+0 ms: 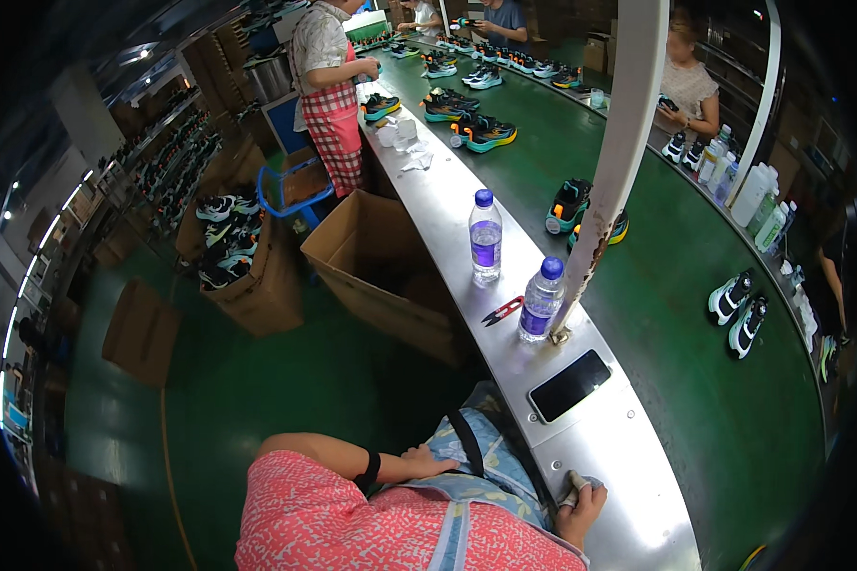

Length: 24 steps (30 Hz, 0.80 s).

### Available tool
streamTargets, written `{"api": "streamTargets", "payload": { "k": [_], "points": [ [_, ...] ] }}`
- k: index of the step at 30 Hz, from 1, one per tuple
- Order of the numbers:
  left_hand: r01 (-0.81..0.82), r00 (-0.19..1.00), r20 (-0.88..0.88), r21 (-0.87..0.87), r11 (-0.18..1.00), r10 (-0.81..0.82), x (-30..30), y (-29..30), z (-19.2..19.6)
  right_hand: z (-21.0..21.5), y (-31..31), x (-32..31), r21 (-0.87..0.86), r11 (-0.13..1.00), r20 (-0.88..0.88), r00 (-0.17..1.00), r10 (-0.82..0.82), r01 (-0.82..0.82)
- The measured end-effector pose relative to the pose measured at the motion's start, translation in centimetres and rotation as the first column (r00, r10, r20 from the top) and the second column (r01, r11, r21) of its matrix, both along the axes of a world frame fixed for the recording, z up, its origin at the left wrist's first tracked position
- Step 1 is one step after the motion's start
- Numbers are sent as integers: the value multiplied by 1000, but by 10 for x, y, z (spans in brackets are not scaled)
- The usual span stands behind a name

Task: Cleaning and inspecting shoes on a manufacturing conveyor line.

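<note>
My left hand (428, 463) lies on the blue patterned apron (490, 455) over my lap, its fingers stretched out and nothing in them. A black strap (466, 441) crosses the apron just beyond it. On the metal edge of the workbench (628, 476), my right hand (581, 517) is closed around a small crumpled greyish cloth (571, 489). Farther up that ledge is a smartphone (569, 385) with a dark screen. Past the phone stand two water bottles (541, 306) with purple caps, and red-handled thread snips (503, 310) lie beside them.
A white post (619, 143) rises from the ledge. Several shoes (486, 131) sit on the green conveyor (676, 381). Left of the bench stand an open cardboard box (352, 247) and a box of shoes (271, 300). A co-worker in a checked apron (333, 124) stands ahead; others sit across.
</note>
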<state>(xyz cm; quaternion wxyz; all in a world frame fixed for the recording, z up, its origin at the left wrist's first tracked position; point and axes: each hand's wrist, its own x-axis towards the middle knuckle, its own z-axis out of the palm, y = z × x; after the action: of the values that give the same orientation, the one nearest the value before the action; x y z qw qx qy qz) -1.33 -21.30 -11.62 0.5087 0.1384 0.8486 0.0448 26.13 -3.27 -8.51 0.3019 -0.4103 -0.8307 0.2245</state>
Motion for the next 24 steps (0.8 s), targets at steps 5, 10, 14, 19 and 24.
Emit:
{"api": "streamTargets", "payload": {
  "k": [5, 10, 14, 19, 24],
  "points": [
    [0, 1000, -7, -4, 1000, 0, 2, -1, 0, 1, -1, 2, -26, 1000, 0, 1000, -5, 5],
    [1, 1000, 4, -11, 1000, -1, 1, 0, -2, 8, -1, 0, -28, 999, 28, 999, 16, -15],
    [-8, 1000, 18, -5, 1000, 8, 0, 1, 1, 4, -1, 3, -21, 1000, 25, 1000, 17, -16],
    [7, 1000, 18, -12, 1000, -7, -1, 3, 2, 6, -1, 1, -37, 999, 32, 999, 16, -15],
    [-9, 1000, 7, -22, 1000, 9, 1, 3, 3, 10, -3, -2, -29, 999, -1, 1000, 16, -16]
  ]
}}
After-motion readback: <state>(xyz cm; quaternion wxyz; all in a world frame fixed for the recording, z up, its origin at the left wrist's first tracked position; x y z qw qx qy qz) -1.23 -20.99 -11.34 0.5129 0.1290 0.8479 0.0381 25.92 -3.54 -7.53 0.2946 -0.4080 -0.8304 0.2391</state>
